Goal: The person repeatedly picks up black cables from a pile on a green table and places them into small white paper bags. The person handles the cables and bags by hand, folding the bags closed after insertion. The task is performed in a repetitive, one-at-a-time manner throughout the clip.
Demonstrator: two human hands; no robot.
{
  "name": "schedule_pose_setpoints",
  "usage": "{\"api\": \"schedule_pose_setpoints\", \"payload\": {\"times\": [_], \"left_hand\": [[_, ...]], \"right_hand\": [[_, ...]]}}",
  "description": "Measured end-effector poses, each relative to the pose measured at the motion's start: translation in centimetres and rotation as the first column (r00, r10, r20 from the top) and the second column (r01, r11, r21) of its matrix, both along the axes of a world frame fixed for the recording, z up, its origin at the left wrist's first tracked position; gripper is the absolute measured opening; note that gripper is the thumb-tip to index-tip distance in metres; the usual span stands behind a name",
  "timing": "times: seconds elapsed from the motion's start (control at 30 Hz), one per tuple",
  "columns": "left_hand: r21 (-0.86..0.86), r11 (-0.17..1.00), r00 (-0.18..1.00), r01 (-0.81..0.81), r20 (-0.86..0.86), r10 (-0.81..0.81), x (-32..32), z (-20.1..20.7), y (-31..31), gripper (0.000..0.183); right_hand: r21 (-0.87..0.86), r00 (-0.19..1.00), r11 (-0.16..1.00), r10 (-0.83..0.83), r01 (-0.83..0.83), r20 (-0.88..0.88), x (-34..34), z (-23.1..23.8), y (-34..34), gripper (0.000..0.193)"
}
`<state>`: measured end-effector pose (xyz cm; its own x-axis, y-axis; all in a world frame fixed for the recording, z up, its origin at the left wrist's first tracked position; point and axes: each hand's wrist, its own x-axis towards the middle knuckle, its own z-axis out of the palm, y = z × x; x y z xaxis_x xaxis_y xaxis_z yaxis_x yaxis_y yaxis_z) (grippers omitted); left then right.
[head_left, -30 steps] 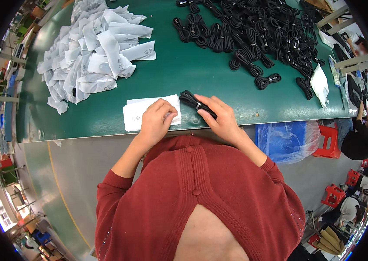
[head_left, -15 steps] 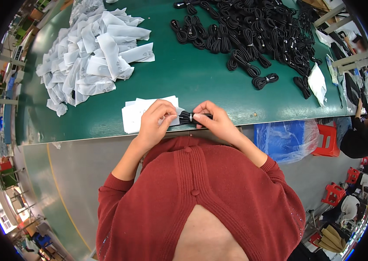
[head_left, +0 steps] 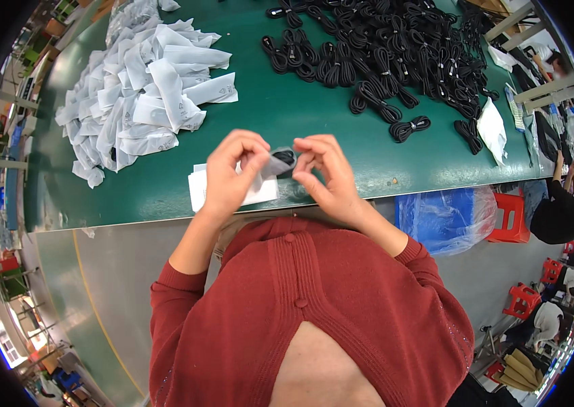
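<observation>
A bundled black cable [head_left: 285,158] sits inside a small translucent white bag [head_left: 272,166], one end of the coil showing at the bag's mouth. My left hand [head_left: 235,171] pinches the bag between thumb and fingers, holding it above the table. Close by the mouth, my right hand [head_left: 331,175] has its thumb and fingers apart around the cable's end; whether a fingertip touches it is hard to see. Beneath the left hand lies a stack of flat white bags [head_left: 260,193] at the table's near edge.
A heap of filled white bags [head_left: 158,88] covers the far left of the green table [head_left: 246,115]. Many black cable bundles [head_left: 395,61] pile up at the far right, with a white bag [head_left: 492,132] beside them. A plastic-covered blue bin [head_left: 436,217] and red stool [head_left: 509,217] stand below the right edge.
The cable, earlier partly out of the bag in my right fingers, is now mostly inside it. Both hands have risen away from me, lifting the bag off the stack. My right fingers have spread.
</observation>
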<state>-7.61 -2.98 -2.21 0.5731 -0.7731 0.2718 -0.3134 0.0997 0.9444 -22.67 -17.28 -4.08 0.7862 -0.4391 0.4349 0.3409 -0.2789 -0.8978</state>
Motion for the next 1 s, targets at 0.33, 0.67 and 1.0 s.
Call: {"api": "schedule_pose_setpoints", "payload": {"times": [0.33,0.67,1.0], "left_hand": [[-0.332,0.760,0.743,-0.559,0.207,0.637,8.1,3.5,-0.1,0.024],[0.240,0.967,0.814,-0.080,0.576,-0.076,-2.0,-3.9,2.1,0.018],[0.195,0.968,0.983,-0.155,0.129,0.131,-2.4,-4.8,2.7,0.006]], "right_hand": [[-0.914,0.551,0.259,-0.833,0.312,-0.047,-1.4,-2.8,-13.6,0.038],[-0.521,0.926,0.817,-0.359,0.248,-0.122,-1.0,-2.5,-7.0,0.025],[-0.607,0.972,0.795,-0.156,0.016,-0.178,-2.9,-1.4,-1.4,0.032]]}}
